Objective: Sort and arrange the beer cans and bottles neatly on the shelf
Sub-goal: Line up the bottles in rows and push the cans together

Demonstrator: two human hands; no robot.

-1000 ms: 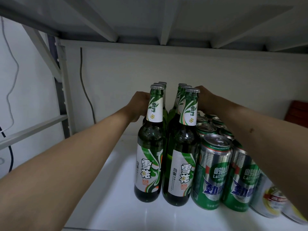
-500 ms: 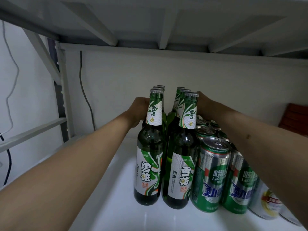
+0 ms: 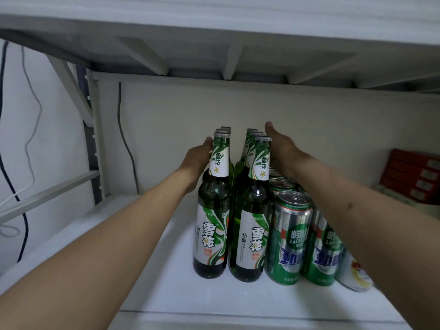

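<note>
While both our arms reach deep into the shelf (image 3: 152, 289), the green beer bottles (image 3: 213, 225) stand upright in two rows running front to back, three caps showing in each row, with a narrow gap between the rows. Our left hand (image 3: 196, 160) lies flat against the left side of the left row, up at neck height, its fingers straight and its thumb tip beside the front bottle's cap; it grasps nothing. Our right hand (image 3: 282, 148) is spread loose on the right side of the right row, thumb raised above the caps, fingers hidden behind the necks, so we cannot tell whether they touch glass; it looks released, closed around nothing.

Just beside the right row stand the green beer cans (image 3: 289, 236), also lined front to back, the front can touching or nearly touching the front bottle. Further right, under our right forearm, a white can (image 3: 352, 275) sits partly hidden. The front bottles and cans stand near the shelf's front edge, with a bare strip of board before them.

To the left of the bottles the white board lies open as far as the upright post (image 3: 98, 148) and its diagonal brace. Behind the rows rises the back wall (image 3: 309, 129), and the ribbed underside of the upper shelf (image 3: 214, 58) hangs well above the caps. At far right sit stacked red boxes (image 3: 414, 175).
</note>
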